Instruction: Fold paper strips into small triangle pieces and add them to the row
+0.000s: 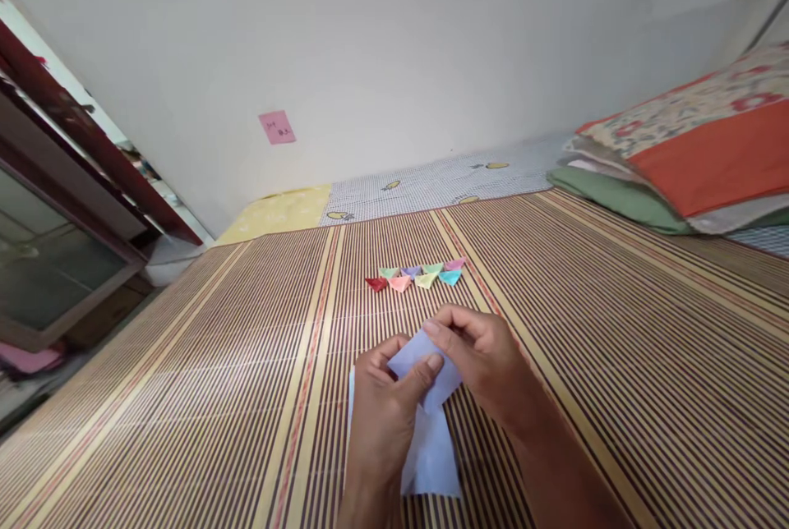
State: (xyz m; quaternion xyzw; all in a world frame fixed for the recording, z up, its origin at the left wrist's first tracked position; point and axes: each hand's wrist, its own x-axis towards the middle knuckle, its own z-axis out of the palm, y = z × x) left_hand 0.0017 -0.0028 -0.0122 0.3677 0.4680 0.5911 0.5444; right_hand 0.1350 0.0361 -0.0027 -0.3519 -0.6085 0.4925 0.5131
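- The left hand point(379, 414) pinches a pale lavender-blue piece of thin paper point(412, 351), its thumb lying flat on the front and its curled fingers at the back.
- The right hand point(484, 355) grips the upper right edge of that paper between its thumb and bent fingers.
- The paper is held up between the two hands, tilted, over a brown-and-tan striped mat point(215, 397).
- Just below hangs or lies a pale blue paper strip point(431, 455), partly behind the left hand; whether it joins the held paper cannot be told.
- Beyond the hands, on the mat, sit small folded paper triangles in two close rows, points toward the person.
- Near row, left to right: dark red triangle point(376, 284), salmon triangle point(399, 283), pale yellow triangle point(426, 281), turquoise triangle point(450, 277).
- Far row: light green, violet, another light green and pink, partly overlapped by the near row.
- A pink square note point(277, 127) with dark writing is on the white wall point(394, 44).
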